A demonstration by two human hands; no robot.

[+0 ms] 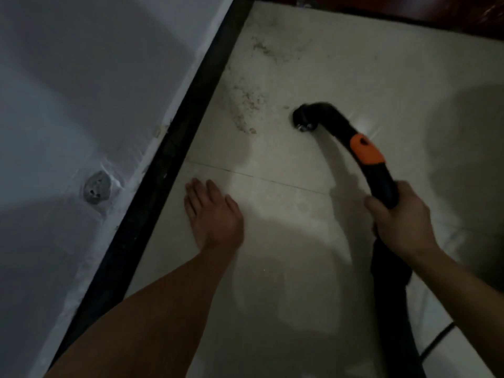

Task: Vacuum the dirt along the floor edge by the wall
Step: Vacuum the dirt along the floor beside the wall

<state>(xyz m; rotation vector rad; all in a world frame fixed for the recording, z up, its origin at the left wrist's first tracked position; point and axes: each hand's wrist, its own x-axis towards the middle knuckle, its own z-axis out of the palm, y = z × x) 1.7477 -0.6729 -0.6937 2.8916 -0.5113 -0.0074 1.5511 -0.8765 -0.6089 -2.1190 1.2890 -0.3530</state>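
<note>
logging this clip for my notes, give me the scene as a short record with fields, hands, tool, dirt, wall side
left hand: left hand open, flat on the floor tile near the black skirting
right hand: right hand gripping the vacuum hose handle, black with an orange part
nozzle: nozzle end near the floor, right of the dirt, not yet on it
dirt: crumbs scattered by the skirting, more further up
wall: white wall on the left, with a socket
light: dim

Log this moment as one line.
right hand: grips vacuum hose | nozzle: right of dirt, apart | left hand: open, flat on floor | dirt: uncleared
</note>
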